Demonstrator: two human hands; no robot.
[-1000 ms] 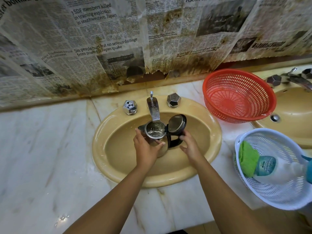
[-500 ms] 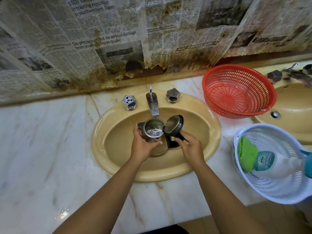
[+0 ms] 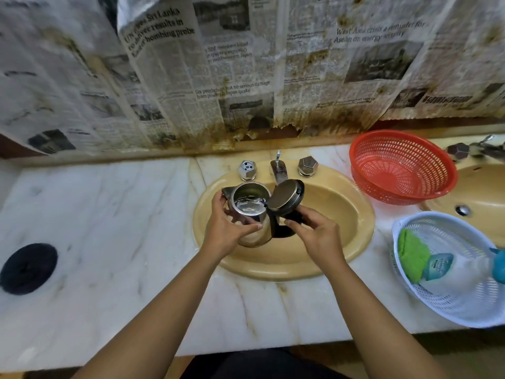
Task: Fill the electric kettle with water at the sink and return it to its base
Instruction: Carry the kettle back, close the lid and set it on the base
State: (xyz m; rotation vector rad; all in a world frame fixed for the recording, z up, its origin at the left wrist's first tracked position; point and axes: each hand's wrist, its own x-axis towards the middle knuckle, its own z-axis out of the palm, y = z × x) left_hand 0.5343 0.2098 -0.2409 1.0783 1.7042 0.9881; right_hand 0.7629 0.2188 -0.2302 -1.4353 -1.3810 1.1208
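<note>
A steel electric kettle (image 3: 252,214) with its lid (image 3: 285,198) tipped open is held above the left side of the yellow sink (image 3: 328,255), water showing inside. My left hand (image 3: 225,228) wraps the kettle's body from the left. My right hand (image 3: 314,231) grips its black handle on the right. The chrome tap spout (image 3: 278,172) stands just behind the kettle, between two chrome knobs. The round black kettle base (image 3: 28,268) lies on the marble counter at far left.
A red basket (image 3: 401,168) sits right of the sink. A white basket (image 3: 451,269) holds a green cloth and a bottle at right. A second sink (image 3: 481,192) is at far right. Stained newspaper covers the wall behind.
The kettle has come up and leftward from under the spout, both hands still on it. The view has swung left, bringing the black base into sight.
</note>
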